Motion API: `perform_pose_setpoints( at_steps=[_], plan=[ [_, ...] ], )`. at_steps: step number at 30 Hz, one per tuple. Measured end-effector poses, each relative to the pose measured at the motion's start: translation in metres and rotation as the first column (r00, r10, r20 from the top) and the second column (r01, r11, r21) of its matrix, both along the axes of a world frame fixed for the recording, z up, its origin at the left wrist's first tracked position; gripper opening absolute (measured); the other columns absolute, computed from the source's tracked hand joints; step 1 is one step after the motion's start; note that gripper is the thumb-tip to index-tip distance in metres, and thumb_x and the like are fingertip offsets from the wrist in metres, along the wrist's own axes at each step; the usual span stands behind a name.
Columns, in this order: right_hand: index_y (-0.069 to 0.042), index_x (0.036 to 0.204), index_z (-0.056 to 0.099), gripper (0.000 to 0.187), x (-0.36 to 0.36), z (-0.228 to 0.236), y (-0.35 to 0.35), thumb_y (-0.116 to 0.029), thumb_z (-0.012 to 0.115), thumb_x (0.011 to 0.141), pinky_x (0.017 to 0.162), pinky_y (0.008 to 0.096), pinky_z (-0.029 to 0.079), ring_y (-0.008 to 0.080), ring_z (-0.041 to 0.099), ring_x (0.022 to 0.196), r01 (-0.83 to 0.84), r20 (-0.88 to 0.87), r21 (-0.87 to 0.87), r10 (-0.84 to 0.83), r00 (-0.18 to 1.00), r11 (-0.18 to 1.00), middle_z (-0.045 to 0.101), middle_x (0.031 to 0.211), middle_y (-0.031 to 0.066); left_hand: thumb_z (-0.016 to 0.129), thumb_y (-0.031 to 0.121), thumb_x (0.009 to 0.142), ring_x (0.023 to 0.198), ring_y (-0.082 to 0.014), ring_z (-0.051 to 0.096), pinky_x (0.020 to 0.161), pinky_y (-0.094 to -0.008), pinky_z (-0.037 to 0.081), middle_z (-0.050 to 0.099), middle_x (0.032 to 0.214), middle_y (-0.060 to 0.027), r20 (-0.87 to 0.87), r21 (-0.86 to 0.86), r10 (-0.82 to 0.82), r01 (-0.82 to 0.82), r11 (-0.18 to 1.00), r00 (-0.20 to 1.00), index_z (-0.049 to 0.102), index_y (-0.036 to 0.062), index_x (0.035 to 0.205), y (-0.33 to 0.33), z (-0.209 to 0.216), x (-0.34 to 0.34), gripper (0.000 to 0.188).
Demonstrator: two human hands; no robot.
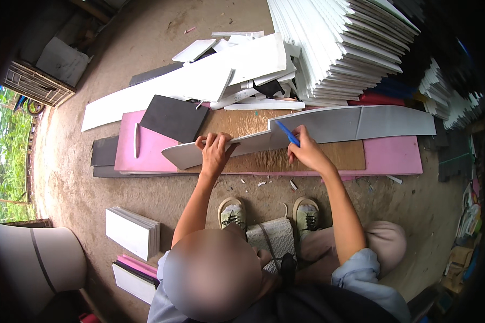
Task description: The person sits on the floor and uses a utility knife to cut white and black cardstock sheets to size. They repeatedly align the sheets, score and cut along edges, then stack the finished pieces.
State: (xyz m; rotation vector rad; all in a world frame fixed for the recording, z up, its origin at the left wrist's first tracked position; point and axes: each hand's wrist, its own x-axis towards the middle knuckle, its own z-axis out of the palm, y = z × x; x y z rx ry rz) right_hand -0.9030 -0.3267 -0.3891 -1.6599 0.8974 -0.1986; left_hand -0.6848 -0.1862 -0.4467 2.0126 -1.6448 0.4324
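My left hand point(215, 153) grips the upper edge of a long pale foam strip point(249, 146) that stands tilted over a brown board point(334, 154). Its fingers bend over the edge near the strip's rounded left end. My right hand point(309, 152) is closed round a slim blue tool point(287, 132), perhaps a cutter or a pen. The tool's tip points up and left, beside a step in the strip's upper edge. Right of that step runs a long grey length of sheet point(328, 125); I cannot tell whether both lengths are still joined.
Pink foam sheets point(393, 156) lie under the board, with a black square sheet point(173, 118) at left. Behind are white offcuts point(248, 62) and a tall stack of white sheets point(345, 48). Small foam stacks point(129, 231) and a white roll point(43, 258) stand at lower left.
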Motion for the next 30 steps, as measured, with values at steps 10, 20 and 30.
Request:
perform_pose_setpoints(
  at_steps=[10, 20, 30],
  plan=[
    [0.004, 0.089, 0.049, 0.036, 0.023, 0.021, 0.022, -0.030, 0.037, 0.091, 0.057, 0.0485, 0.043, 0.0427, 0.056, 0.065, -0.108, -0.334, -0.379, -0.028, 0.942, 0.919, 0.056, 0.063, 0.0253, 0.069, 0.025, 0.070, 0.085, -0.0202, 0.049, 0.083, -0.0437, 0.023, 0.056, 0.085, 0.0016, 0.005, 0.045, 0.005, -0.005, 0.999, 1.000, 0.051, 0.0103, 0.090, 0.005, -0.002, 0.003, 0.031],
    [0.001, 0.090, 0.053, 0.025, 0.021, -0.025, 0.022, -0.022, 0.044, 0.086, 0.063, 0.0475, 0.049, 0.0381, 0.061, 0.071, -0.384, -0.523, -0.557, 0.048, 0.851, 0.737, 0.060, 0.068, 0.0223, 0.071, 0.023, 0.069, 0.083, -0.0185, 0.049, 0.082, -0.0422, 0.024, 0.056, 0.084, 0.0034, 0.010, 0.007, -0.015, 0.015, 1.000, 1.000, 0.051, 0.0114, 0.089, 0.002, -0.001, 0.001, 0.031],
    [0.004, 0.100, 0.048, 0.026, 0.016, -0.105, 0.047, -0.016, 0.048, 0.083, 0.065, 0.0490, 0.048, 0.0380, 0.061, 0.078, -0.240, -0.555, -0.391, -0.020, 0.832, 0.889, 0.060, 0.076, 0.0258, 0.065, 0.028, 0.072, 0.082, -0.0144, 0.048, 0.083, -0.0411, 0.021, 0.054, 0.081, 0.0053, 0.021, 0.041, -0.027, 0.026, 0.999, 0.999, 0.051, 0.0154, 0.088, 0.009, -0.005, -0.003, 0.025]
  ],
)
